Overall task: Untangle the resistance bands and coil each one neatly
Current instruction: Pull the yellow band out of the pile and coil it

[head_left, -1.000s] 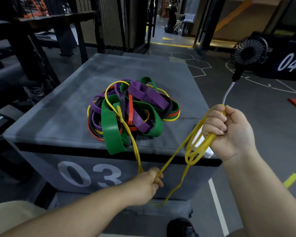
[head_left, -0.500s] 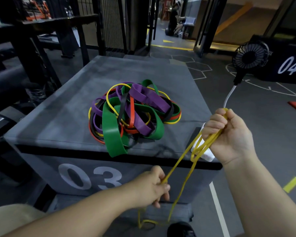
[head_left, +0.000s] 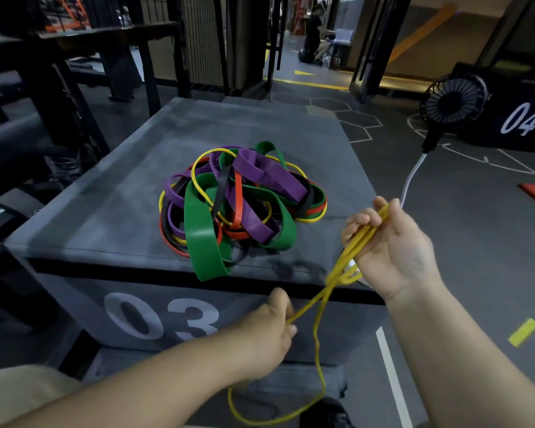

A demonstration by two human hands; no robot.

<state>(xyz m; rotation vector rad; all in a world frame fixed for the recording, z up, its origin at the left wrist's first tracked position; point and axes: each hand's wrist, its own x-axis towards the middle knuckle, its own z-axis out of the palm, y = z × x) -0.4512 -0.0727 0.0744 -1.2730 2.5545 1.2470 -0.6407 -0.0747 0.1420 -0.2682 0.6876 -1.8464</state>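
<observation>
You're coiling the yellow band (head_left: 318,341): right hand (head_left: 393,242) at 3 o'clock clamps its loops, left hand (head_left: 272,329) at 6 pinches the strand. Next, I'd wind in the hanging slack; the tangle (head_left: 238,208) sits at 12.

The yellow band (head_left: 360,239) no longer runs up into the tangle (head_left: 238,205) on the box (head_left: 105,211). It is clear of it, and its slack now hangs in a long loop below the box's front face, down near the floor. The left hand (head_left: 269,332), pinching one strand, sits lower and further right, in front of the front face beside the "03". The right hand (head_left: 389,245), at the front right corner, has loosened from a tight fist, its palm more open and the gathered strands lying across its curled fingers.
</observation>
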